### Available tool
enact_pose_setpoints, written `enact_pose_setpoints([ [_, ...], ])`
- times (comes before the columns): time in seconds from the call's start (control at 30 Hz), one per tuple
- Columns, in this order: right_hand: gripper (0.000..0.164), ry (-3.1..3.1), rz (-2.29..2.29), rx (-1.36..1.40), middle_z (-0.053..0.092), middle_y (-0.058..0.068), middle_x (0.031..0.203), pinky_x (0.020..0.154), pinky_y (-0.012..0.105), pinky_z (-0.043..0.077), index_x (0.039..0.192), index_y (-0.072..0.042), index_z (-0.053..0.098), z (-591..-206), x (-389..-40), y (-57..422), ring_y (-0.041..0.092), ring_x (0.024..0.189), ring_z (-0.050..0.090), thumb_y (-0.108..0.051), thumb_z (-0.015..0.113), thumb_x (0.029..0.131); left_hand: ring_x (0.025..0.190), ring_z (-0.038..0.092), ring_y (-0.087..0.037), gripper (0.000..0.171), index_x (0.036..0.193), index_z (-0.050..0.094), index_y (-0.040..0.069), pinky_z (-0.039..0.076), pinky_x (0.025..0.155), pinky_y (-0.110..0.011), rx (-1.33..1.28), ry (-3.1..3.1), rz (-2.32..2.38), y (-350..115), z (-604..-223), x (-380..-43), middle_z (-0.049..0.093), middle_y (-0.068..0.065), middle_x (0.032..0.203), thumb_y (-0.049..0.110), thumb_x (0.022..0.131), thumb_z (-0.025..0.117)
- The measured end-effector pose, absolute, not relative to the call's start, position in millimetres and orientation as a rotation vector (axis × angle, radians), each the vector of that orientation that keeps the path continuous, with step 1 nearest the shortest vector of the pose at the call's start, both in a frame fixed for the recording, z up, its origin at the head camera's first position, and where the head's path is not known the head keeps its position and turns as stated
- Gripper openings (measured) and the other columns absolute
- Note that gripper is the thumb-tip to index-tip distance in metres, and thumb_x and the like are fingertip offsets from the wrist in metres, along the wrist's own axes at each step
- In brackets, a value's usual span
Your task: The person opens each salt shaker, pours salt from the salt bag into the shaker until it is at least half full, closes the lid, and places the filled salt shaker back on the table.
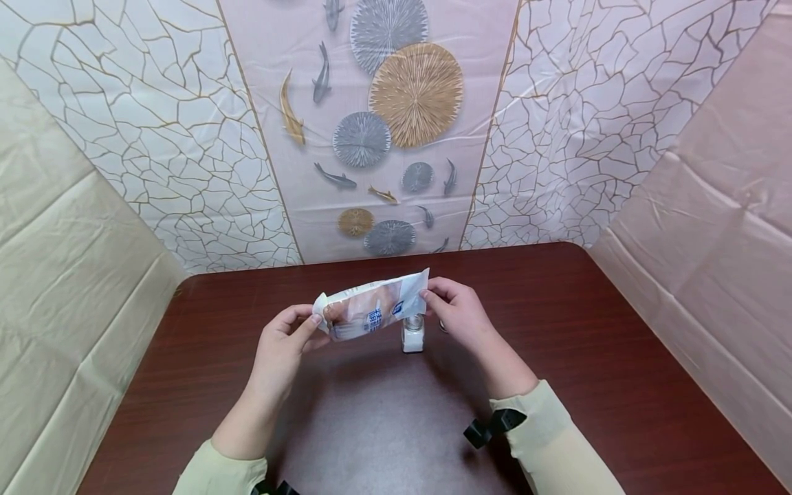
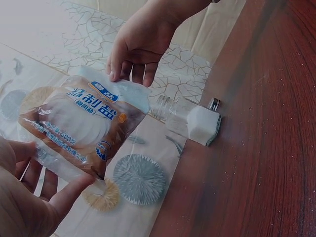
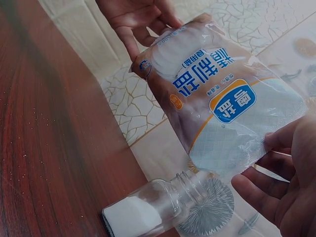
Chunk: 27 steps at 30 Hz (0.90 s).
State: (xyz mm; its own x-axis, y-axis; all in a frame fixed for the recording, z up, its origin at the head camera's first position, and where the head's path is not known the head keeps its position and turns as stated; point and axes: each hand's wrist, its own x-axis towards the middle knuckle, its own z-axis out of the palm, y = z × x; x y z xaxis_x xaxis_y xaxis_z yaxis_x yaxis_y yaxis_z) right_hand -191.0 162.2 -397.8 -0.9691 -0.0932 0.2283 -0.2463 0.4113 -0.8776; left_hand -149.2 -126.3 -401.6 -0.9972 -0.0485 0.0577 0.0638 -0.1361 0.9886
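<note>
A salt bag [image 1: 365,313] held up by a glass jar [image 1: 413,340]

From far off, I see the left hand [image 1: 287,337] pinch one end of the bag and the right hand [image 1: 460,309] pinch the other. The bag is up over the counter [image 1: 371,426], its long way going side to side, right end higher. That end is by the jar's mouth (I can't tell if they touch), so the right hand is nearer the jar. White specks [image 3: 32,158] dot the counter. A patterned sheet [image 1: 185,82] hangs behind.
</note>
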Motion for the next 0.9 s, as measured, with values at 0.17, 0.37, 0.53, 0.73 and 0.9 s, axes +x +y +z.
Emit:
enact_pose_setpoints([
  [0.17,0.012,-2.508,1.587,0.324,0.07,0.009,0.087,0.054,0.027,0.05,0.104,-0.007,0.072,-397.7,-191.4,161.8,0.016,0.069,0.063,-0.012,0.063,0.097,0.094,0.064,-0.019,0.017,0.112,0.061,-0.009,0.059,0.078,-0.042,-0.038,-2.004,-2.309,-126.5,-401.9,-149.2,0.063,-0.008,0.101,-0.002,0.096,0.059],
  [0.37,0.012,-2.517,1.581,0.316,0.07,0.009,0.088,0.055,0.029,0.05,0.105,-0.007,0.071,-397.8,-190.8,162.1,0.017,0.07,0.063,-0.012,0.063,0.097,0.094,0.064,-0.019,0.017,0.112,0.061,-0.008,0.059,0.079,-0.042,-0.035,-2.003,-2.307,-126.7,-401.3,-149.1,0.063,-0.009,0.101,-0.002,0.096,0.06],
  [0.53,0.012,-2.521,1.58,0.297,0.07,0.009,0.087,0.052,0.029,0.049,0.105,-0.008,0.071,-398.4,-190.6,162.2,0.017,0.069,0.063,-0.012,0.064,0.097,0.094,0.064,-0.019,0.017,0.112,0.061,-0.009,0.059,0.079,-0.042,-0.036,-2.011,-2.307,-126.7,-400.8,-148.6,0.063,-0.008,0.1,-0.002,0.096,0.059],
  [0.73,0.012,-2.516,1.584,0.309,0.07,0.009,0.087,0.054,0.028,0.049,0.104,-0.007,0.071,-398.0,-190.6,162.0,0.018,0.069,0.063,-0.012,0.064,0.097,0.093,0.063,-0.019,0.016,0.112,0.061,-0.009,0.059,0.078,-0.041,-0.035,-2.008,-2.309,-126.5,-400.9,-148.5,0.063,-0.009,0.099,-0.003,0.096,0.059],
  [0.9,0.012,-2.512,1.579,0.312,0.07,0.009,0.087,0.053,0.028,0.049,0.104,-0.008,0.071,-398.1,-191.1,162.0,0.017,0.069,0.063,-0.013,0.064,0.097,0.093,0.064,-0.019,0.016,0.111,0.061,-0.008,0.06,0.078,-0.041,-0.037,-2.004,-2.305,-126.4,-400.8,-147.8,0.064,-0.008,0.099,-0.002,0.096,0.06],
])
